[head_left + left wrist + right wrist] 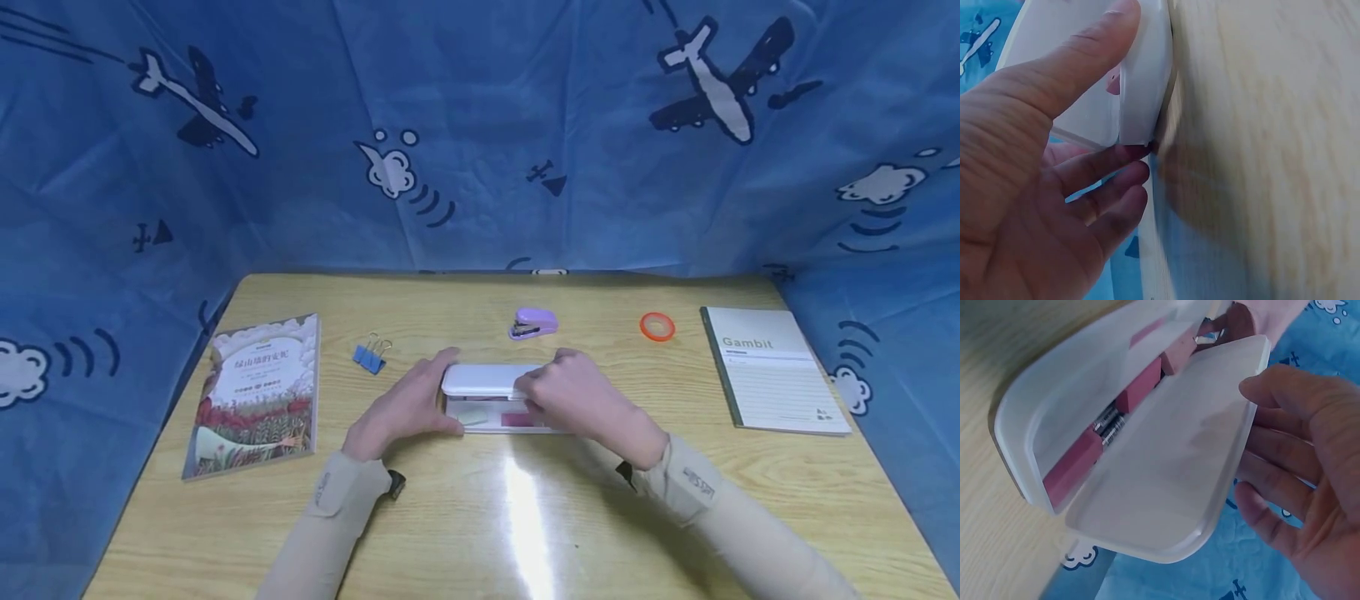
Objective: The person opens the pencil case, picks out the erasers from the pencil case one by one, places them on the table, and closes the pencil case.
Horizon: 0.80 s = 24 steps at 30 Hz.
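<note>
A white, rounded, hard-plastic pencil case sits on the pale wood-grain worktop, near the middle of the head view, its smooth white lid partly raised. The left hand holds the case at its nine o'clock end, thumb along the near side and fingers bent round the end. The right hand pinches the lid's edge towards three o'clock. Inside lie pink blocks and small dark-and-silver cylinders.

If the left hand's hold loosened while the lid was being pulled, the case could skid or tip, spilling the loose contents. Pushing it towards one o'clock could knock the purple plastic stapler. Lowering the lid carelessly might nip a fingertip, or jam on a block standing proud.
</note>
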Motion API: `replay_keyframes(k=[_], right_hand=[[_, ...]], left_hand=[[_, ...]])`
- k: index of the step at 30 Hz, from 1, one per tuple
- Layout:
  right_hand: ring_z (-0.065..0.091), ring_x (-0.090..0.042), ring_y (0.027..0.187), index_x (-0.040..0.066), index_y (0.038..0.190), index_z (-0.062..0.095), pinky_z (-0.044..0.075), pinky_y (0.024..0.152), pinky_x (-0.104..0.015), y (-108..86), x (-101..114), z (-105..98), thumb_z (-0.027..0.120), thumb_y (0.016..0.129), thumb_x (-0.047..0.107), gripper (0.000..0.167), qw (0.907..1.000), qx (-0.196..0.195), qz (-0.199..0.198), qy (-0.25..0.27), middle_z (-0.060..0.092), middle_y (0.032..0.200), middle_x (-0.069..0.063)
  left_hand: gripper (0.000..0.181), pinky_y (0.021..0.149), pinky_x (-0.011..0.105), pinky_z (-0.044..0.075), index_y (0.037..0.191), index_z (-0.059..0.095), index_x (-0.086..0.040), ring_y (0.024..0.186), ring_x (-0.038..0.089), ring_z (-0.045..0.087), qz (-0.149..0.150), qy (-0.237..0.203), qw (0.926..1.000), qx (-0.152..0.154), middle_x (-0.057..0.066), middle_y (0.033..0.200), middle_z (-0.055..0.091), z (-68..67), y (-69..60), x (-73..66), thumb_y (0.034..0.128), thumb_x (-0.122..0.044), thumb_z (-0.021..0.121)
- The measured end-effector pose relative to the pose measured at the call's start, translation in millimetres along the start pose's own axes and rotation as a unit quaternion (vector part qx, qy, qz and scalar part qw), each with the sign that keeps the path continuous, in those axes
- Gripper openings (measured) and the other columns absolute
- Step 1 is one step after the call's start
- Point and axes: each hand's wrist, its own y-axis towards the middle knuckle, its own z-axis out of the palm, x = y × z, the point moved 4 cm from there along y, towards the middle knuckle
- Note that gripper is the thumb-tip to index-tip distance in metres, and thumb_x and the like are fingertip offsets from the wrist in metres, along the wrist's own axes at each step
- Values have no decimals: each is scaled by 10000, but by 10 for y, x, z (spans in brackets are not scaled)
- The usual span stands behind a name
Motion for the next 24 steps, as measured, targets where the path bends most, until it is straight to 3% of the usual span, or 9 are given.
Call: replay_keyframes(k=[4, 9, 14, 19, 24], right_hand=[[191, -65, 513, 190, 613, 496, 307, 468, -243, 6, -56, -21, 737, 739, 60, 300, 9998, -184, 73, 52, 296, 502, 98], [293, -56, 491, 179, 687, 599, 390, 492, -268, 11, -118, -46, 770, 781, 81, 218, 9985, -461, 235, 160, 484, 506, 96], [434, -77, 475, 165, 718, 632, 490, 564, -321, 16, -171, -54, 778, 803, 87, 186, 9957, -803, 382, 241, 548, 529, 87], [517, -102, 523, 163, 713, 646, 432, 559, -294, 22, -211, -40, 767, 806, 62, 183, 9927, -1034, 520, 332, 614, 585, 74], [627, -177, 717, 133, 785, 732, 400, 575, -278, 43, -255, -16, 795, 819, 78, 91, 9897, -1182, 704, 407, 754, 795, 8]], left_hand=[[1147, 1045, 420, 504, 1513, 362, -100, 1069, 219, 616, -89, -32, 9999, -50, 75, 1176, 675, 1, 2, -1, 578, -260, 1006], [1250, 1132, 482, 445, 1592, 250, -99, 1279, 312, 518, -552, 69, 9984, 64, 158, 1371, 590, 16, -21, -5, 607, -307, 990], [1276, 1141, 503, 437, 1621, 197, -114, 1381, 325, 426, -937, 146, 9954, 123, 201, 1516, 474, 20, -42, -13, 634, -342, 971], [1274, 1145, 496, 432, 1620, 200, -95, 1383, 321, 416, -967, 214, 9950, 85, 179, 1535, 484, 14, -40, -18, 636, -344, 970], [1277, 1144, 486, 432, 1613, 204, -90, 1345, 325, 436, -818, 243, 9964, 16, 145, 1538, 492, 14, -33, -20, 624, -328, 976]])
